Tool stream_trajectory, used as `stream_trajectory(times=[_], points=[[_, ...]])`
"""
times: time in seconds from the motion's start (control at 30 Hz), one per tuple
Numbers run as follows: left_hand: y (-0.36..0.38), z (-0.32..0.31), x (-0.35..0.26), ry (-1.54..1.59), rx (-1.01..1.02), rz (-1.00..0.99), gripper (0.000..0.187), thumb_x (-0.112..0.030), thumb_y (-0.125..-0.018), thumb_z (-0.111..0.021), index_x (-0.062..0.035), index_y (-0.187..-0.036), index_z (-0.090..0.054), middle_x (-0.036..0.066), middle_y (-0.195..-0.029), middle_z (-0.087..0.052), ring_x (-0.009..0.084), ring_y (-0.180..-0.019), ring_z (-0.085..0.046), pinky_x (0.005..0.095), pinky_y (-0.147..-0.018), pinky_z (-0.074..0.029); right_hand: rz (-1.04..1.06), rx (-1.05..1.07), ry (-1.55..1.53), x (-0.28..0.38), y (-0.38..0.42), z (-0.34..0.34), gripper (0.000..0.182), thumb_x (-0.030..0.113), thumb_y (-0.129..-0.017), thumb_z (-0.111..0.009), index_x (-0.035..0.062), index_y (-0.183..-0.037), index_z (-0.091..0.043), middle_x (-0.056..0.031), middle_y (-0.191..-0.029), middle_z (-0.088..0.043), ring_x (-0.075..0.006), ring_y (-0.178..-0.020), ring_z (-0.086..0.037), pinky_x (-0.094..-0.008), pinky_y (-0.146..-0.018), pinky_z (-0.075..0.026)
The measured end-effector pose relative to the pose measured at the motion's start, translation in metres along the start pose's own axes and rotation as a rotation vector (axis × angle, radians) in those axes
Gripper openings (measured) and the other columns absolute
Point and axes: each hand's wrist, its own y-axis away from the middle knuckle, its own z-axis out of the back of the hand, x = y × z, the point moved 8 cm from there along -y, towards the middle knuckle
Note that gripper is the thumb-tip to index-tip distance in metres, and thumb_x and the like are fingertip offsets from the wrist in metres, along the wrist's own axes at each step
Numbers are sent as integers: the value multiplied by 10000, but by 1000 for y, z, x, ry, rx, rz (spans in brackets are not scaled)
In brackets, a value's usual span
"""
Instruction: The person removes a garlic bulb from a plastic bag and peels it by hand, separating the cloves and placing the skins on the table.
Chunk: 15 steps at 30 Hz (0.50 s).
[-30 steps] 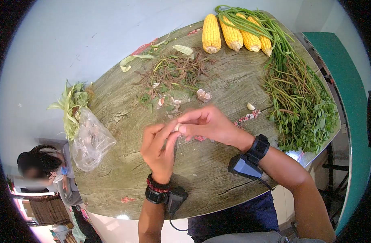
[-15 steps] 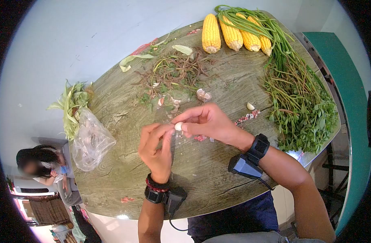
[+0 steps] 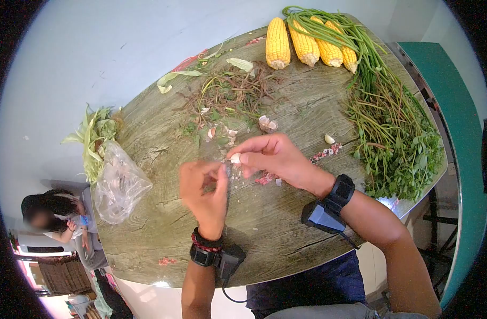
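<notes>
A white garlic clove (image 3: 235, 158) is pinched between the thumb and fingers of my right hand (image 3: 270, 159). Just left of it, my left hand (image 3: 204, 186) has its fingers curled in towards the thumb, blurred by motion; whether a bit of skin is between them is too small to tell. Beyond my hands, garlic skins (image 3: 230, 135) and a broken garlic bulb (image 3: 267, 124) lie on the wooden table (image 3: 164, 212). To the right, a single peeled clove (image 3: 329, 139) rests near red and white scraps (image 3: 326, 152).
Corn cobs (image 3: 277, 45) stand in a row at the back, beside long green beans (image 3: 355, 37) and leafy greens (image 3: 408, 159). Stem trimmings (image 3: 233, 93) lie behind my hands. Husks (image 3: 97, 130) and a plastic bag (image 3: 118, 183) are at left, near a seated person (image 3: 52, 210).
My left hand has pulled slightly away from the clove, to the left. My right hand still holds the clove in nearly the same place.
</notes>
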Motion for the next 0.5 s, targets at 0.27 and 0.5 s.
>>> stream_trajectory(times=[0.27, 0.5], points=[[2, 1, -33, -51, 17, -240, 354, 73, -696, -754, -55, -1022, -703, 76, -928, -587, 175, -765, -584, 270, -665, -488, 40, -13, -51, -1, -2, 1, 271, 155, -935, -610, 40, -1178, -642, -16, -895, -688, -34, -761, -623, -142, -559, -479], [3, -2, -27, -20, 8, -186, 448, 75, -668, -778, -74, -1086, -712, 69, -924, -604, 189, -820, -591, 281, -677, -484, 9, 10, -26, -3, -2, 1, 259, 155, -907, -655, 34, -1136, -654, -45, -970, -707, -60, -833, -661, -152, -571, -496]])
